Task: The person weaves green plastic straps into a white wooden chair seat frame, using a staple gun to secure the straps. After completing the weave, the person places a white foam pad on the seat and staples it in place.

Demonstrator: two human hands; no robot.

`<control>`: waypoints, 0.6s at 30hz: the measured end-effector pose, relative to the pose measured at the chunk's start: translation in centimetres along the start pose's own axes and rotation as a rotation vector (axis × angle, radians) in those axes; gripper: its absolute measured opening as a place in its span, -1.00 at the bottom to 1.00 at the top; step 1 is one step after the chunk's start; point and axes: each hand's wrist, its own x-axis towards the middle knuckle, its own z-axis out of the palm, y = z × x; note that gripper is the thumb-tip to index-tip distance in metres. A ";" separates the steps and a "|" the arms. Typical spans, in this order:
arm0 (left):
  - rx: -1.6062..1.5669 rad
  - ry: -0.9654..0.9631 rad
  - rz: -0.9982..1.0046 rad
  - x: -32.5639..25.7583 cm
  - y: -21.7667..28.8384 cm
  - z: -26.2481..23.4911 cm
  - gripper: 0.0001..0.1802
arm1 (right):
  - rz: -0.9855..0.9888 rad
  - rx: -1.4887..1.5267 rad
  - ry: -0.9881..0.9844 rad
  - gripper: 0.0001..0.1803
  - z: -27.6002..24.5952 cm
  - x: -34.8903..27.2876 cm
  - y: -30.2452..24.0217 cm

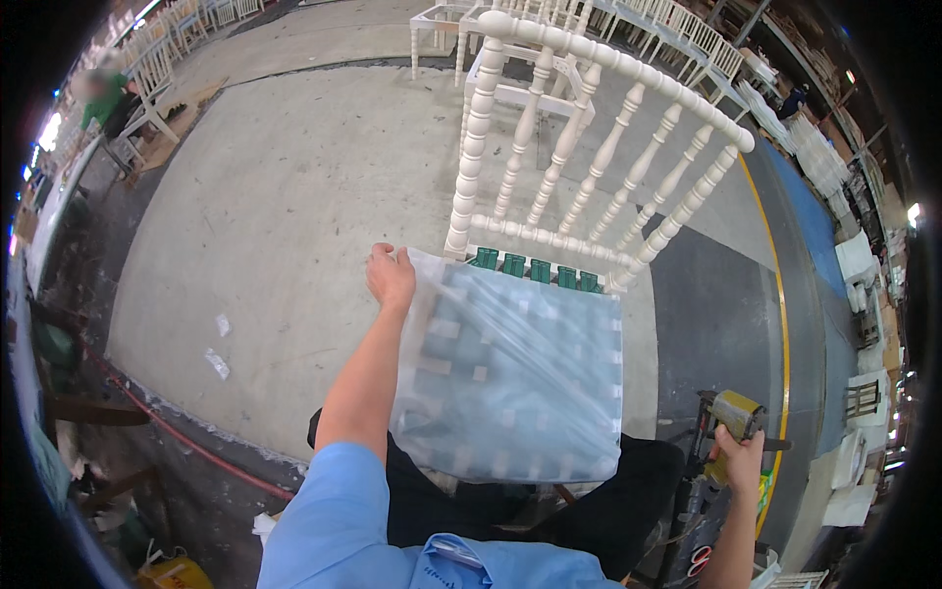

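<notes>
Concrete workshop floor, grey & scuffed, is seen from above, w/ paper scraps lying at left and a red hose curved along its lower-left edge. Rows of unfinished white chairs are stacked along the far wall and at top left, where another person in a green top is partly visible. A yellow line is painted along the floor at right, beside a blue strip.

Centre frame is taken up by a white chair w/ turned spindle back, standing upright just in front of the person's knees. Its seat is woven from green & pale webbing, and a sheet of clear plastic film is laid over the seat, covering nearly all of it; only the green strap ends at the back rail are left bare.

Left hand is placed at the seat's back-left corner, fingers curled over the film edge and pinching it there, next to the back post. Right hand is held low at the right, well apart from the chair, closed round the grip of a yellowish staple gun. A blue sleeve & dark trousers are seen at the bottom edge.
</notes>
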 end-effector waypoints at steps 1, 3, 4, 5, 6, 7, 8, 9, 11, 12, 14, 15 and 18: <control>-0.017 -0.068 0.001 0.0 0.2 -0.3 -0.65 | -0.004 0.011 -0.043 -0.57 -0.7 -0.1 0.1; 0.014 -0.123 0.055 -0.3 0.2 -0.7 -0.65 | -0.024 0.051 -0.051 -0.56 -2.0 -0.1 0.5; 0.061 -0.114 0.111 -0.4 -0.1 -1.0 -0.65 | 0.055 0.029 0.025 -0.55 -2.8 -0.5 0.9; 0.124 -0.144 0.170 -0.6 -0.2 -0.8 -0.64 | 0.022 0.119 -0.051 -0.57 -3.8 -0.2 1.1; 0.197 -0.142 0.179 -0.3 -0.3 -0.7 -0.65 | -0.015 0.155 -0.082 -0.58 -4.8 0.0 1.8; 0.076 -0.252 0.196 -0.3 -0.7 -1.1 -0.68 | -0.027 0.177 -0.049 -0.58 -6.5 -0.3 2.9; 0.053 -0.309 0.210 -0.1 -0.6 -0.8 -0.70 | 0.117 0.100 0.117 -0.61 -8.4 -0.6 4.4; 0.082 -0.335 0.289 -0.1 -0.7 -1.2 -0.70 | 0.228 0.093 0.245 -0.60 -10.2 -0.4 6.1; 0.195 -0.293 0.342 -0.2 0.1 -1.9 -0.68 | 0.261 0.161 0.404 -0.53 -13.8 0.2 9.1; 0.177 -0.284 0.422 -0.5 0.5 -2.5 -0.70 | 0.301 0.166 0.395 -0.54 -16.1 0.1 10.2; 0.150 -0.345 0.318 -1.9 1.7 -3.1 -0.72 | 0.417 0.243 0.396 -0.54 -19.3 -0.6 12.6; 0.091 -0.357 0.375 -2.6 2.5 -3.4 -0.72 | 0.464 0.304 0.393 -0.55 -20.4 -0.6 13.9; 0.072 -0.346 0.361 -6.0 3.8 -4.9 -0.66 | 0.586 0.470 0.341 -0.54 -22.7 -1.8 19.2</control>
